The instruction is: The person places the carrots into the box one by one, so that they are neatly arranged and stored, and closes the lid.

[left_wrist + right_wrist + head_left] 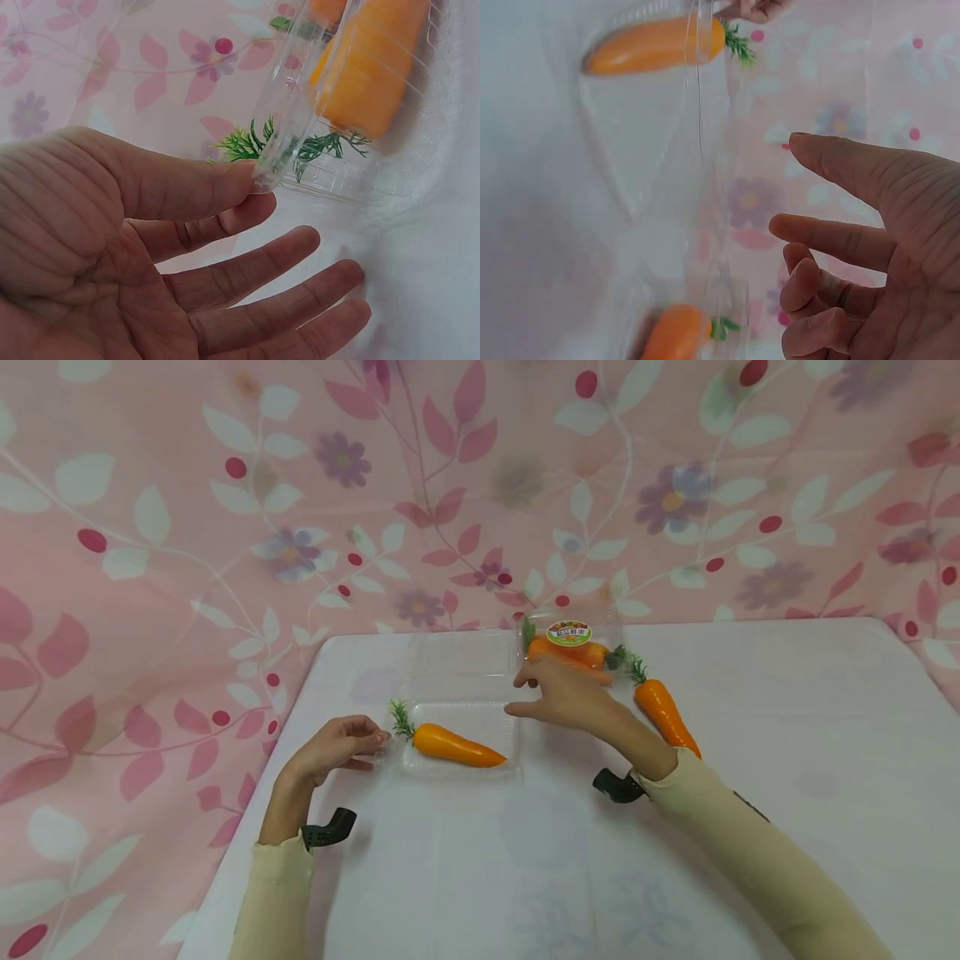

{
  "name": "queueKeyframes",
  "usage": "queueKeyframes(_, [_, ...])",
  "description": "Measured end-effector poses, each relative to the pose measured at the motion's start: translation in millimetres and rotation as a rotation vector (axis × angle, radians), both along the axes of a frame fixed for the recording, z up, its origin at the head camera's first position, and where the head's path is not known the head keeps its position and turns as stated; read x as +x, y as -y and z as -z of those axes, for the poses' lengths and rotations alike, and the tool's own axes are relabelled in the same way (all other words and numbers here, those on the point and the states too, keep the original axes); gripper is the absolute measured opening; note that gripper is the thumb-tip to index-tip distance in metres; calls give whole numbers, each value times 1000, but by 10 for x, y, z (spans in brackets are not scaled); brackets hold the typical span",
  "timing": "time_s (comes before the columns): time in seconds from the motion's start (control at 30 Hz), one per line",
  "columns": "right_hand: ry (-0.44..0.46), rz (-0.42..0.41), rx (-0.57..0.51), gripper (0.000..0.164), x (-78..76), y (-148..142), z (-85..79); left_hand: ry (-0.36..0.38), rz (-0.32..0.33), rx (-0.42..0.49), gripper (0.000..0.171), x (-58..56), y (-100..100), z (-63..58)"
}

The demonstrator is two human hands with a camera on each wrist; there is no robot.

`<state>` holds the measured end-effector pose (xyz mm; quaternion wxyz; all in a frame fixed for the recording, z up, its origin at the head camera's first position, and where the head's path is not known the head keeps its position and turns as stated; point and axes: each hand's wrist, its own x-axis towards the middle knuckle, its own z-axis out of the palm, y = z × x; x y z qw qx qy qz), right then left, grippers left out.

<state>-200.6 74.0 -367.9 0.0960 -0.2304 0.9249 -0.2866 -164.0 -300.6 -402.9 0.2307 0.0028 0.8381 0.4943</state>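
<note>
In the head view, an orange carrot [457, 747] with green leaves lies in an open clear plastic box [487, 714]. The box's lid [461, 652] is folded back behind it. My left hand [337, 747] is at the box's left side, and in the left wrist view its thumb and index finger pinch the rim [274, 161]; the other fingers spread loosely. Above the box's right side hovers my right hand [562, 693], thumb and index finger apart, the other fingers bent, holding nothing. It partly hides a second clear box of carrots behind it.
That second box, bearing an oval label [568, 633], stands at the back of the white-covered table [465, 877]. A loose carrot [667, 714] lies beside the right forearm, which overlaps its tip. Behind the table hangs a pink floral cloth [465, 485].
</note>
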Motion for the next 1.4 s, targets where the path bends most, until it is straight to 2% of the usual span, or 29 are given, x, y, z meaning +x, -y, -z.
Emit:
queueKeyframes(0.23, [-89, 25, 30, 44, -42, -335, -10, 3, -12, 2, 29, 6, 21, -4])
queueKeyframes(0.4, [-78, 7, 10, 41, -59, -576, 7, -3, 3, 13, 30, 10, 4, -26])
queueKeyframes(0.73, [-104, -1, 71, 39, -6, -953, 69, -1, -4, 13, 30, 15, -3, -39])
queueKeyframes(1.4, [-70, 103, 182, 38, 50, -1514, 256, 11, -14, 19, 30, 4, 23, -1])
